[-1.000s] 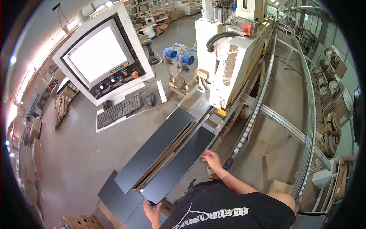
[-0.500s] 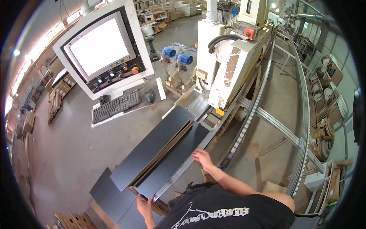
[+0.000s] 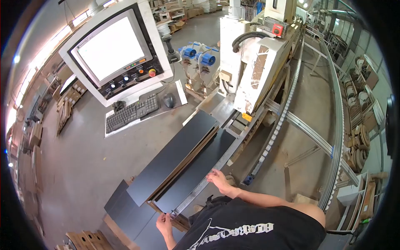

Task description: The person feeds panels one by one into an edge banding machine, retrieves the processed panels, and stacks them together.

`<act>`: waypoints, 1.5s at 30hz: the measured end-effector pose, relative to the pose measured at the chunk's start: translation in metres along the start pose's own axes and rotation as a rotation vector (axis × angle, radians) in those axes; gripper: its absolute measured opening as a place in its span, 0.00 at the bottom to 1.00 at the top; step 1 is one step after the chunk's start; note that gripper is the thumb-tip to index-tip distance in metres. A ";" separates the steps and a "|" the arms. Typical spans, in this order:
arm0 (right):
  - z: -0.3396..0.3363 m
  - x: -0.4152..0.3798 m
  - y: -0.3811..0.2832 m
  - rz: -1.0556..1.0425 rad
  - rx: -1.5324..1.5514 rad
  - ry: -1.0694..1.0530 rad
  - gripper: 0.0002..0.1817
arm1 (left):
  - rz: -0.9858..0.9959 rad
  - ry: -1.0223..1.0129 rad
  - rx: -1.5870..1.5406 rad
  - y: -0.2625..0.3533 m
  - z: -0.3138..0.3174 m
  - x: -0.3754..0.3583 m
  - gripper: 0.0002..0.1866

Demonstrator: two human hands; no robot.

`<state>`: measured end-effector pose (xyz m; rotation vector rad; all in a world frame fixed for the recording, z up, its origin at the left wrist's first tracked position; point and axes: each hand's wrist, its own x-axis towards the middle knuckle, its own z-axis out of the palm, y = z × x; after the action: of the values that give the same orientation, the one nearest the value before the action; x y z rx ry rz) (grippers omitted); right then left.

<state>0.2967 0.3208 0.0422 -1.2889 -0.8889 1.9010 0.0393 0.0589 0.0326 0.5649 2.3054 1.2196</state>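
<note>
A long dark grey panel [image 3: 196, 173] lies along a narrow metal rail [image 3: 194, 193] that slopes up toward the machine. At the panel's near corner is my left hand [image 3: 164, 226], its fingers closed on the end edge; the grip is partly hidden. My right hand [image 3: 219, 182] rests farther along, its slightly bent fingers apart and touching the rail at the panel's long side. Beside this panel, on the left, stands a stack of boards topped by another dark panel [image 3: 173, 156]. More dark panels [image 3: 133, 214] lie lower at the near left.
Ahead is a white machine [image 3: 252, 79] with a yellow part at its base. To the left stand a control screen [image 3: 110, 48], a keyboard [image 3: 132, 111] and a mouse [image 3: 168, 100]. A curved roller rail [image 3: 287, 112] and a metal frame [image 3: 312, 139] run along the right.
The view has shifted slightly, so the scene sits a little farther right and lower. My right hand has slid back along the rail toward me. My left hand stays at the near corner.
</note>
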 end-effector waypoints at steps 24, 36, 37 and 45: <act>-0.021 0.017 -0.026 -0.033 -0.051 0.165 0.14 | -0.218 -0.362 -0.041 0.071 0.024 0.014 0.18; -0.029 0.034 -0.018 -0.094 -0.205 0.229 0.10 | -0.257 -0.399 -0.028 0.101 0.052 0.011 0.19; -0.029 0.034 -0.018 -0.090 -0.191 0.231 0.10 | -0.256 -0.405 -0.022 0.103 0.054 0.011 0.19; -0.029 0.037 -0.012 -0.108 -0.150 0.231 0.10 | -0.259 -0.428 -0.004 0.112 0.061 0.009 0.19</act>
<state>0.3152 0.3628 0.0251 -1.4836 -0.9727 1.5889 0.0827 0.1622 0.0952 0.4560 1.9414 0.8819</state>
